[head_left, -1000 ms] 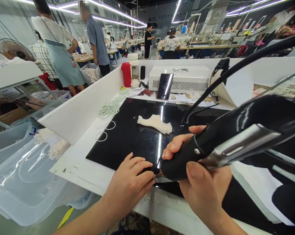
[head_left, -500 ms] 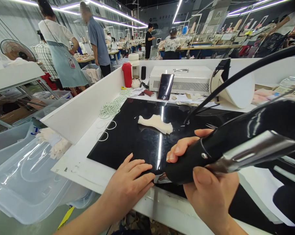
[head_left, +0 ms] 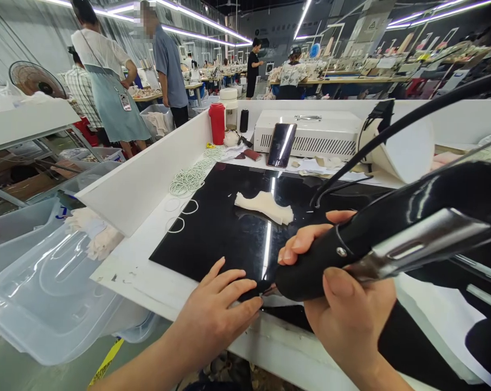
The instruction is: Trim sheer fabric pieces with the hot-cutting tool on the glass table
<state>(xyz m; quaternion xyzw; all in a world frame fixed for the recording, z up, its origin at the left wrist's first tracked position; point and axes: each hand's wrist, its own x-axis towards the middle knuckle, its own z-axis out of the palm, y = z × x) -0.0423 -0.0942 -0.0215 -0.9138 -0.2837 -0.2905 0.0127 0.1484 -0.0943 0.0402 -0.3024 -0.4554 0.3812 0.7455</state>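
Observation:
My right hand (head_left: pixel 346 304) is wrapped round a black corded hand-held tool (head_left: pixel 375 233) with a shiny metal lever on its side. The tool points left, its tip low over the near edge of a glossy black board (head_left: pixel 204 228). Palm down on that same edge rests my left hand (head_left: pixel 224 298), fingers spread, fingertips close to the tool's tip. What lies right under the tip is mostly hidden by the tool and fingers. Farther back on the board sits a curved cream-coloured cut piece (head_left: pixel 265 207), touched by neither hand.
Pale green elastic loops (head_left: pixel 188 179) lie along the left partition (head_left: pixel 147 179). A phone (head_left: pixel 281 145) leans on a white vented box (head_left: pixel 326 130), near a red cup (head_left: pixel 217 124). A black cable (head_left: pixel 391 127) arches across the right. Plastic bins (head_left: pixel 53 293) stand left; people work beyond.
The whole view has shifted slightly to the right. The tool's tip and my left fingertips are a little closer together; the cream piece stays in place on the board.

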